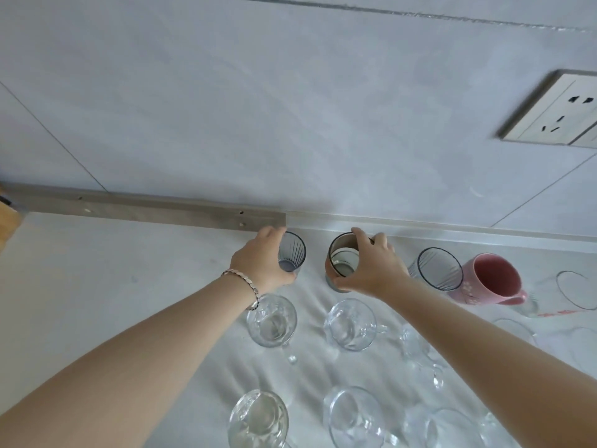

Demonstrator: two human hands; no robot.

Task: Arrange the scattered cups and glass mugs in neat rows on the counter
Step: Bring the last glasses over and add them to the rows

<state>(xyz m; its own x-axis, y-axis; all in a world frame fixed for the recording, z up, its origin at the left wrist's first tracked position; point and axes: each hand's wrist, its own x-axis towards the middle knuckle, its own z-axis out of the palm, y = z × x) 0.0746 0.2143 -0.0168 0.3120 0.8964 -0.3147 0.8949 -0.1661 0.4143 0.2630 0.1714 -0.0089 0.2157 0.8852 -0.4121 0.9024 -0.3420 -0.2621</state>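
Note:
My left hand (260,261) wraps a grey ribbed glass (293,252) standing near the wall at the back of the white counter (113,286). To its right, my right hand (368,270) grips a brown cup (341,258) with a pale inside. Another grey ribbed glass (439,269) and a pink mug (492,279) continue this back line to the right. Clear glass mugs stand in rows in front: one (271,320) under my left wrist, one (350,324) beside it, one partly hidden beneath my right forearm, and several at the bottom edge, such as (258,418).
A grey strip (145,210) runs along the foot of the tiled wall at the left. A wall socket (555,114) sits at the upper right. Faint clear glassware (578,289) stands at the far right. A wooden board's corner (8,224) shows at the left edge.

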